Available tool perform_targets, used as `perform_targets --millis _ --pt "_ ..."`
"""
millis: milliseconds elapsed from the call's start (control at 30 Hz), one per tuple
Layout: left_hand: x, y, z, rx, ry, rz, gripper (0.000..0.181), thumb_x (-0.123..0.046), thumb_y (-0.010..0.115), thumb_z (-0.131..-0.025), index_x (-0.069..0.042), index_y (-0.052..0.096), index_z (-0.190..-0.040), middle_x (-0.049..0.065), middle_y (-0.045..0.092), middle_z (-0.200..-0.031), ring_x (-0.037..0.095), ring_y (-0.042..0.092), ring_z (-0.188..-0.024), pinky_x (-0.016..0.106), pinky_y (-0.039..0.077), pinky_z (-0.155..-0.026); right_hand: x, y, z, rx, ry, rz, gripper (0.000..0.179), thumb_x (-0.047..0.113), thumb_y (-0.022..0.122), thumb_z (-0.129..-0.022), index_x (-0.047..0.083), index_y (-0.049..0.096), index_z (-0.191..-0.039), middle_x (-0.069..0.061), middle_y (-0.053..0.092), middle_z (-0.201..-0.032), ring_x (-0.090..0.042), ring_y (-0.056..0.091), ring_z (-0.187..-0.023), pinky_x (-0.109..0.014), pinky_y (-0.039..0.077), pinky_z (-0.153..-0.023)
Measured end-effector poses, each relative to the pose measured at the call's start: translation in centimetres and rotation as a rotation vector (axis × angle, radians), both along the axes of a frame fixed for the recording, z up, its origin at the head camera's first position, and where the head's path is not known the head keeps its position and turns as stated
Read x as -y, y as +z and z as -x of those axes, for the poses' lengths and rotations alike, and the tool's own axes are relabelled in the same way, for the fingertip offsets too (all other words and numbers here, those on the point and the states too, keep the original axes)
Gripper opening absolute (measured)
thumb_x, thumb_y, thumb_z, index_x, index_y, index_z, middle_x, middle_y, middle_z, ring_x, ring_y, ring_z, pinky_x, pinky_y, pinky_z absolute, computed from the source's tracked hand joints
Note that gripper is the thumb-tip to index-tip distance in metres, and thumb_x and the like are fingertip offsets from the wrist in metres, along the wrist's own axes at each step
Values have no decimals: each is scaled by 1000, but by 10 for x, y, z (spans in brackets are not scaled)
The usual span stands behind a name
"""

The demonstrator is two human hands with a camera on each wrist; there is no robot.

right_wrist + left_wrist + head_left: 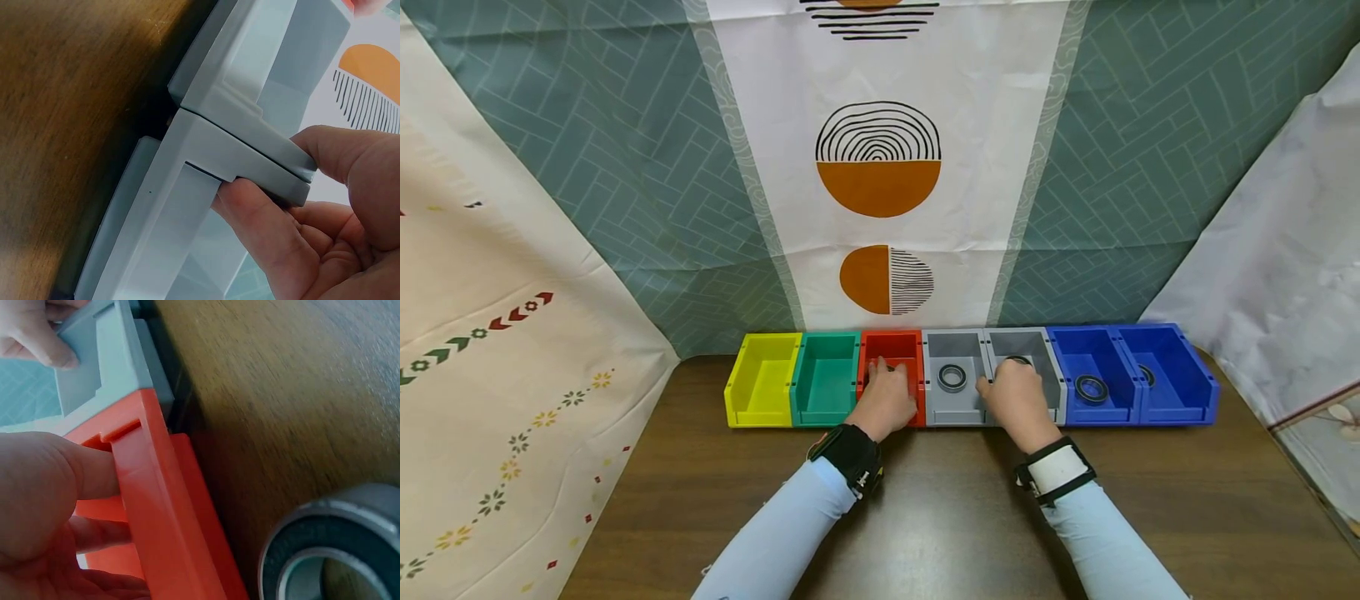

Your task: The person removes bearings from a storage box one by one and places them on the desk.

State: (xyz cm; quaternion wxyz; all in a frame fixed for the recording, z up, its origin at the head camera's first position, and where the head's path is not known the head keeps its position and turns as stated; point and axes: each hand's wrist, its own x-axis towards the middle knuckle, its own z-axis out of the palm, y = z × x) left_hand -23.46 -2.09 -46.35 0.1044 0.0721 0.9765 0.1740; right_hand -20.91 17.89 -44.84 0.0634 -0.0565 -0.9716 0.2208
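In the head view, my left hand [883, 402] reaches into a red bin [910, 343] mid-row. A dark edge shows by its fingertips there; the left wrist view hides those tips behind the bin wall. My right hand [1018, 402] is over the partition between the left grey bin [955, 414] and the right grey bin [1054, 385]. The right wrist view shows its thumb and fingers pinching the adjoining walls from both sides. One ball bearing [941, 380] lies flat in the left grey bin. Another bearing [1018, 359] partly shows beyond the right hand.
Two blue bins at the right hold a bearing [1091, 401] and a partly hidden bearing [1147, 376]. Left of the red bin stand a green bin [827, 412] and a yellow bin [760, 417]. A large bearing [325, 528] appears close up in the left wrist view, over the brown table [955, 533].
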Motion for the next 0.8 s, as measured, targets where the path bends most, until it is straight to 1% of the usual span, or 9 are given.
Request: perform_targets --millis 167,300,367,433,500,600,667,800 --pt "-1 -2 1 0 -1 33 57 -21 62 -84 -6 45 -136 29 29 -146 49 23 -137 55 37 -103 1 1 0 3 5 1 34 27 66 -82 -1 61 -62 -14 59 -63 -22 53 -53 -29 37 -42" --pt "-3 -3 1 7 -19 85 55 -22 59 -86 -8 45 -137 29 31 -145 48 22 -138 54 32 -107 2 2 -1 6 11 3 34 26 66 -82 -2 62 -63 -14 59 -63 -22 53 -53 -30 38 -42" --pt "-3 -3 1 8 -33 117 54 -23 59 -87 -8 45 -138 28 33 -144 47 24 -137 54 32 -107 2 2 -1 3 13 3 34 26 66 -82 -2 62 -62 -14 59 -62 -22 54 -52 -30 38 -42" --pt "-4 -1 1 0 -48 141 53 -24 60 -87 -8 47 -136 27 37 -141 45 28 -134 53 31 -109 1 2 0 -3 13 3 34 26 66 -82 -1 61 -62 -15 59 -62 -22 54 -52 -30 38 -42" --pt "-5 1 0 -11 -67 167 51 -24 61 -86 -7 49 -133 25 45 -134 41 36 -128 51 33 -107 1 2 0 -10 12 0 34 26 66 -81 -1 61 -62 -15 59 -62 -23 54 -52 -30 39 -42" --pt "-6 4 -1 -26 -76 180 47 -25 64 -85 -6 54 -126 20 52 -122 35 43 -115 48 39 -98 0 2 0 -9 13 -2 34 26 66 -81 -2 61 -63 -16 60 -64 -23 54 -52 -31 39 -41" --pt "-6 4 -1 -27 -69 174 44 -25 66 -83 -7 57 -122 19 54 -117 33 46 -109 44 45 -90 0 2 0 -5 11 -2 34 27 65 -81 -2 62 -64 -17 60 -65 -23 54 -52 -31 39 -41" --pt "-5 4 -1 -25 -49 136 37 -23 67 -83 -9 62 -116 17 54 -113 32 47 -104 42 50 -82 -1 2 0 6 8 2 34 27 65 -82 -3 62 -66 -18 61 -66 -23 55 -52 -30 40 -41"
